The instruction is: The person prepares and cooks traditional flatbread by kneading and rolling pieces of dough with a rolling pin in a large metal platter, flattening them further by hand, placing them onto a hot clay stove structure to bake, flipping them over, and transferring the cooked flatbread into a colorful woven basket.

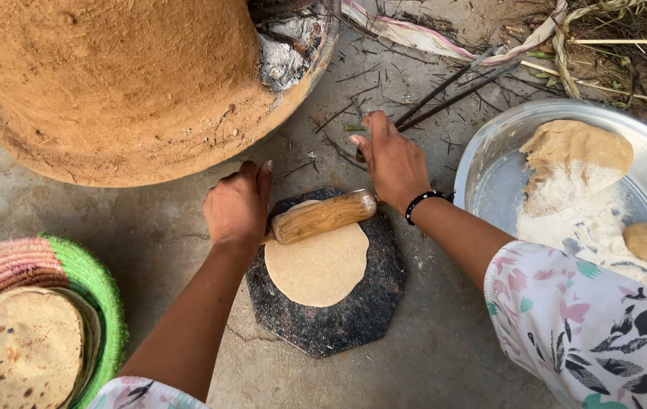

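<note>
You're working on a grey concrete floor point(429, 348), cracked. On it sit a dark octagonal board point(338, 326), a clay oven point(111, 83), a woven basket point(92, 284), a metal basin point(490, 144), and perhaps tongs point(452, 87).

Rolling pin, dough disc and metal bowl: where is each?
Rolling pin point(323, 216), head view, middle of its wooden barrel.
Dough disc point(317, 266), head view, its flat centre.
Metal bowl point(482, 151), head view, bare left wall.
</note>
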